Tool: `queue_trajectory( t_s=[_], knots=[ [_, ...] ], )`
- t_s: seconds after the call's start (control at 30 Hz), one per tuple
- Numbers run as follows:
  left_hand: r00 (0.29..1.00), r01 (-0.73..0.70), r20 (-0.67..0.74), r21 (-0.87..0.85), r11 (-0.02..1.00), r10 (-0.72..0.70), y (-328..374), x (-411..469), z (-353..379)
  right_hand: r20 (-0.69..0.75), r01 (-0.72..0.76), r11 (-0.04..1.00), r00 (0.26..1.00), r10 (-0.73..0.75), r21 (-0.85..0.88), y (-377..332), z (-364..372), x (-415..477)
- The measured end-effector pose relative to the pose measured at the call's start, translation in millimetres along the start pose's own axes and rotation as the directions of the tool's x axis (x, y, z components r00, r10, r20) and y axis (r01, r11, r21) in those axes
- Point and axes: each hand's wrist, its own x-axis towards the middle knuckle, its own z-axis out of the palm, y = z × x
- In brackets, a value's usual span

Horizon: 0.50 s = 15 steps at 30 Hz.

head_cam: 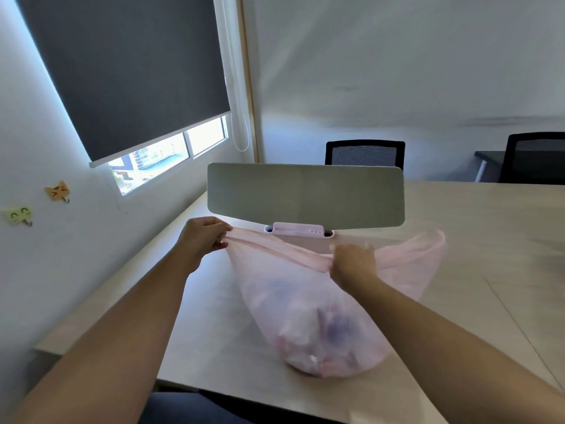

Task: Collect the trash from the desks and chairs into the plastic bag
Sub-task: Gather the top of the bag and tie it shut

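Holding trash-filled plastic bag (321, 332), hands (203, 240).

Pale wood surface (477, 228) with a pink bag (321, 332) of trash just before a grey divider panel (305, 194).

Plastic bag (321, 325): translucent pink, bulging with trash (315, 341) at its near end, lying on the desk (489, 255), mouth stretched taut, far flap loose at right
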Motion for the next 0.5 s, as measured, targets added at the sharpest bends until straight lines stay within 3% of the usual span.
queue_trajectory(
  t_s=[0.07, 0.13, 0.2, 0.23, 0.33, 0.43, 0.5],
  knots=[
    [0.991, -0.021, 0.13, 0.056, 0.998, 0.013, -8, -5, -7, -0.021, 0.005, 0.999, 1.0, -0.004, 0.049, 5, -4, 5],
    [0.958, 0.023, 0.277, 0.201, 0.979, -0.08, -25, -5, -9, -0.003, 0.009, 0.991, 1.0, -0.008, 0.132, 3, -8, 6],
    [0.928, -0.012, 0.348, 0.384, 0.923, -0.133, -34, -11, 2, 0.02, 0.024, 0.983, 0.999, -0.028, 0.184, 2, -12, 7],
    [0.933, -0.031, 0.341, 0.384, 0.923, -0.11, -38, -10, 10, 0.05, 0.025, 0.979, 0.998, -0.036, 0.201, 3, -14, 7],
    [0.969, 0.0, 0.246, 0.095, 0.995, -0.023, -38, -4, 41, 0.105, 0.014, 0.953, 0.993, -0.048, 0.303, 1, -15, 3],
    [0.971, 0.069, 0.235, -0.08, 0.994, -0.049, -30, -2, 72, -0.015, 0.113, 0.937, 0.993, -0.114, 0.33, -6, -6, -3],
    [0.968, 0.082, 0.248, -0.203, 0.976, -0.03, -24, -9, 89, 0.02, 0.174, 0.92, 0.981, -0.193, 0.352, -14, 9, -7]
  ],
)
